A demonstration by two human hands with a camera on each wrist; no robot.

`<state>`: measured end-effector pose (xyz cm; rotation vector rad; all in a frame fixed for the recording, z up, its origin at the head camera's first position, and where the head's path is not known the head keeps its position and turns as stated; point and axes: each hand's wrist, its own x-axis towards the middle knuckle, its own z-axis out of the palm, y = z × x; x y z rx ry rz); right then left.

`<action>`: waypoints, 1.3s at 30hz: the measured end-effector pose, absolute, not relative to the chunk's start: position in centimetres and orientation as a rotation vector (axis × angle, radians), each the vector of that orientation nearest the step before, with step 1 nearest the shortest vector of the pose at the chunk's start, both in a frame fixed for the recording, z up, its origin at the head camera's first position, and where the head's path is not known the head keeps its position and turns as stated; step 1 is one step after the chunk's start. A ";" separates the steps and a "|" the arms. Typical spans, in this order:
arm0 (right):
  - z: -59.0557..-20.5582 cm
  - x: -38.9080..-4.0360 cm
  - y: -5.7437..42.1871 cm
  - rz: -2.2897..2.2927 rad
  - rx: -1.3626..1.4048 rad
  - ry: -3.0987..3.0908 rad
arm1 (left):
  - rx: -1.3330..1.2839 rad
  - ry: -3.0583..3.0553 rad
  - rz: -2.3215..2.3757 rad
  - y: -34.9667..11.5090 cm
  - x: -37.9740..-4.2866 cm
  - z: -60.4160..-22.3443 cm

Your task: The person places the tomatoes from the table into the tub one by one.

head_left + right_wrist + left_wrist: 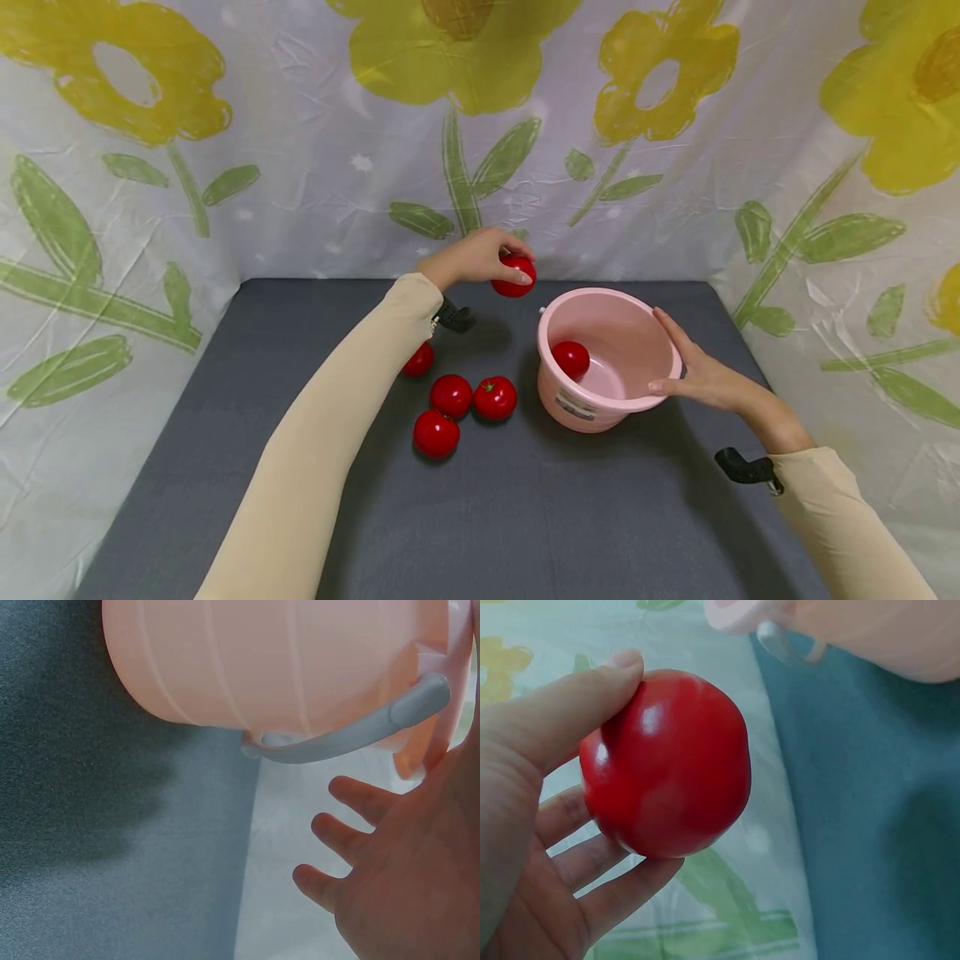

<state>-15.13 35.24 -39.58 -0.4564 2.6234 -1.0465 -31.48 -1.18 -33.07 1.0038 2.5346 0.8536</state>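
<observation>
Backdrop: pale cloth (300, 192) with yellow flowers and green leaves, behind the table and at both sides
Table: dark grey top (240, 417), under the tomatoes and the bucket
Half-hidden tomato: red tomato (420, 360) on the table, partly covered by the left sleeve (322, 442)
Nearest tomato: red tomato (435, 435) at the near end of the cluster, against the middle tomato (452, 395)
Left hand: hand (474, 257) raised over the far part of the table, thumb on one side and fingers on the other, holding a tomato
Stemmed tomato: red tomato with a green top (495, 400), just right of the middle one
Held tomato: glossy red tomato (671, 765) in the left hand, off the table, left of the bucket's far rim and apart from it
Tomato inside: red tomato (570, 359) lying at the left within the bucket
Bucket: pink, upright (609, 402), with a pale grey handle (345, 742) hanging down outside
Right hand: hand (701, 377) at the bucket's right rim, thumb and forefinger spread wide along it; the other three fingers stick out straight, clear of the wall
</observation>
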 end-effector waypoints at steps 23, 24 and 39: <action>-39.4 -15.1 35.3 -1.038 -0.440 2.612 | 1.183 2.462 0.793 6.0 -29.5 -29.5; -39.4 -15.1 35.3 -1.035 -0.435 2.610 | 1.183 2.455 0.793 6.3 -29.4 -29.5; -39.2 -15.1 35.3 -1.026 -0.419 2.603 | 1.276 2.407 0.688 9.3 -28.4 -29.6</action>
